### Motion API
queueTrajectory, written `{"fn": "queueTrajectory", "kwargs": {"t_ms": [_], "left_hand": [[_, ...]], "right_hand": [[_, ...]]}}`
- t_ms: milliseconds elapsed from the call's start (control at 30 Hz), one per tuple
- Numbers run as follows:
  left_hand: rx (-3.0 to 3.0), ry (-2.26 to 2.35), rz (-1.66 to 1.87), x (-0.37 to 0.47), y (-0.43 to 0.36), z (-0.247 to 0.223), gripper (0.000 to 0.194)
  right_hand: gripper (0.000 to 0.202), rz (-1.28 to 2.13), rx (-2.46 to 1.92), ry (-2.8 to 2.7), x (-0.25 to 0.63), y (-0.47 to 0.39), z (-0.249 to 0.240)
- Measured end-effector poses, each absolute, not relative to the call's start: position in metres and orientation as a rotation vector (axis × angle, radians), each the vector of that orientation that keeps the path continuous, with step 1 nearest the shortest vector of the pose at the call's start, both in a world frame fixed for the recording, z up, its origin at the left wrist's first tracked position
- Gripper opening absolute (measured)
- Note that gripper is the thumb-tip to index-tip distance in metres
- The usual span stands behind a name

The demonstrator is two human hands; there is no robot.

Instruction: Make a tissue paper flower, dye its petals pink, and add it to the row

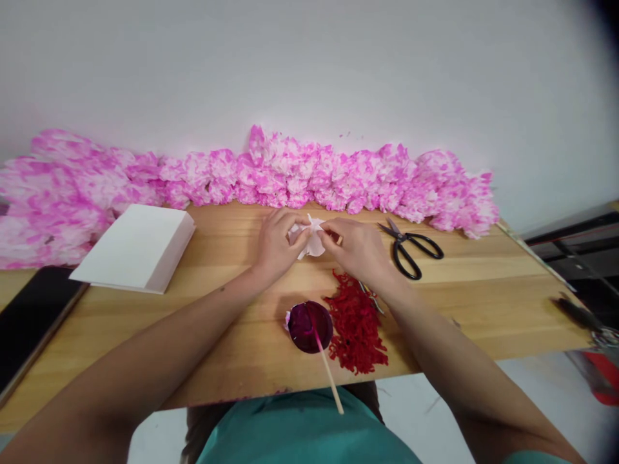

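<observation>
Above the middle of the wooden table, my left hand point(284, 237) and my right hand point(352, 243) pinch a crumpled piece of thin white paper point(313, 243) from both sides. Closer to me stands a small round cup of dark purple liquid point(300, 325), with a wooden stick point(331, 377) leaning out of it toward my body. Beside the cup, below my right wrist, lies a heap of frilly red strips point(356, 328). Black-handled scissors point(409, 248) rest to the right of my right hand, blades partly apart.
A long row of pink and white paper flowers point(290, 171) lines the wall at the back. On the left are a thick stack of white paper point(138, 245) and a black phone-like slab point(36, 316). Dark metal tools point(583, 319) lie at the table's right edge.
</observation>
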State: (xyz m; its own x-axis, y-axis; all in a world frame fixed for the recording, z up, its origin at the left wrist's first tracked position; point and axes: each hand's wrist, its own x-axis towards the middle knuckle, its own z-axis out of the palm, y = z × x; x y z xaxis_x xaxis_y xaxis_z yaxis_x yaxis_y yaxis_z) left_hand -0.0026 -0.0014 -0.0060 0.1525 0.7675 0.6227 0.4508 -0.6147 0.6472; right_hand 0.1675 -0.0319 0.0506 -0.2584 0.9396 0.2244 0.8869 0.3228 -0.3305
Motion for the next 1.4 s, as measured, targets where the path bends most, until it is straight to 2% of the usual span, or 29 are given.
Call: {"fn": "queueTrajectory", "kwargs": {"t_ms": [267, 667, 1067, 1200, 1400], "left_hand": [[2.226, 1.128, 1.448, -0.002, -0.007, -0.002, 0.003], [2.324, 1.14, 1.352, -0.002, -0.006, -0.003, 0.005], [2.32, 1.129, 1.295, -0.003, -0.005, -0.002, 0.006], [2.314, 1.126, 1.303, -0.003, -0.006, -0.002, 0.006], [2.262, 1.119, 1.301, -0.004, -0.006, -0.001, 0.012]], "right_hand": [[0.014, 0.289, -1.514, -1.985, 0.178, -0.028, 0.021], [0.018, 0.401, -1.473, -1.849, 0.179, -0.027, 0.017], [0.049, 0.907, -1.346, -1.627, 0.177, -0.027, 0.024], [0.043, 0.88, -1.361, -1.67, 0.176, -0.029, 0.027], [0.026, 0.606, -1.322, -1.928, 0.175, -0.033, 0.025]]}}
